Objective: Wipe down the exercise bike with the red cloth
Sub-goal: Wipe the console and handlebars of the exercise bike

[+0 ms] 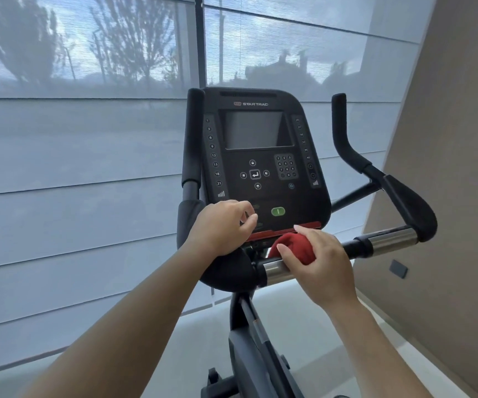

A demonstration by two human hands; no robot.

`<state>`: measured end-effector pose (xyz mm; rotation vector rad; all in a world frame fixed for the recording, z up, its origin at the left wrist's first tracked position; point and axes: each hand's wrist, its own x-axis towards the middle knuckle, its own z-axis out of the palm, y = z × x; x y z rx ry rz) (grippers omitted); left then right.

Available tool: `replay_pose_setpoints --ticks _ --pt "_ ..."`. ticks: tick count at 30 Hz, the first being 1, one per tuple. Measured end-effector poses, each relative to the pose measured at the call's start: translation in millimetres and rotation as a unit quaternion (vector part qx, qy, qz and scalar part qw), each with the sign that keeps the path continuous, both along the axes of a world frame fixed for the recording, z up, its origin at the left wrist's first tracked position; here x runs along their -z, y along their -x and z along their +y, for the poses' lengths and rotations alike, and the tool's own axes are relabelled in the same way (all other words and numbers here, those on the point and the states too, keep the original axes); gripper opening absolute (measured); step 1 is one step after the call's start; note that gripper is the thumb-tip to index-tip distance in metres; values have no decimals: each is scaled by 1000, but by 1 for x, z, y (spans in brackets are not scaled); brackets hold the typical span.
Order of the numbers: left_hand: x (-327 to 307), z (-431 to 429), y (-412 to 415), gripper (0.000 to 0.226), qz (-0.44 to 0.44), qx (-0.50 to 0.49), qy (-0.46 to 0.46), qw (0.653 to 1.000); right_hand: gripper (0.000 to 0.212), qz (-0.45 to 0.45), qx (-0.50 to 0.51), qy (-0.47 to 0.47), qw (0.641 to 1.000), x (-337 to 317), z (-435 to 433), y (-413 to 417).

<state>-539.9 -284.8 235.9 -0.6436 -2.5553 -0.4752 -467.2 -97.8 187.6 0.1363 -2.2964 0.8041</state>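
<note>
The black exercise bike (260, 349) stands in front of me, its console (260, 156) with a dark screen and keypad at the centre of the view. My right hand (319, 265) grips the bunched red cloth (295, 248) and holds it against the chrome handlebar (275, 270) just below the console's red strip. My left hand (220, 226) rests on the padded left end of the handlebar, fingers loosely curled at the console's lower left edge, holding nothing.
The right handlebar grip (410, 206) and its upright horn (342, 130) reach out to the right, near a beige wall (447, 196). A large window with a sheer blind (74, 168) fills the left and back. Pale floor (304, 320) lies below.
</note>
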Motion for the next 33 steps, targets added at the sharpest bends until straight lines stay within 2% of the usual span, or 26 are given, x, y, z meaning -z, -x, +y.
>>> replay_pose_setpoints --ticks 2,4,7,11,17,21,25,29,33 --pt "0 0 -1 27 0 -1 4 1000 36 19 -5 -3 1000 1 -3 -4" --pt "0 0 -1 28 2 -2 9 1000 28 40 -38 -15 998 4 -8 -12" --pt "0 0 1 28 4 -6 17 1000 32 56 -82 -58 993 8 -18 -20" --pt "0 1 2 30 -3 -4 26 1000 44 27 -21 -84 996 -1 -26 -12" --pt "1 1 2 31 5 1 28 1000 28 55 -24 -60 996 8 -21 -9" --pt "2 0 1 31 7 15 29 999 27 75 35 6 997 9 -15 -8" --pt "4 0 4 35 5 14 34 999 27 109 -27 -33 993 24 -37 -13" --pt "5 -2 3 37 7 22 36 999 25 121 25 24 992 18 -31 -10" --pt "5 -2 -1 38 3 27 37 999 26 113 -24 -19 993 26 -34 -19"
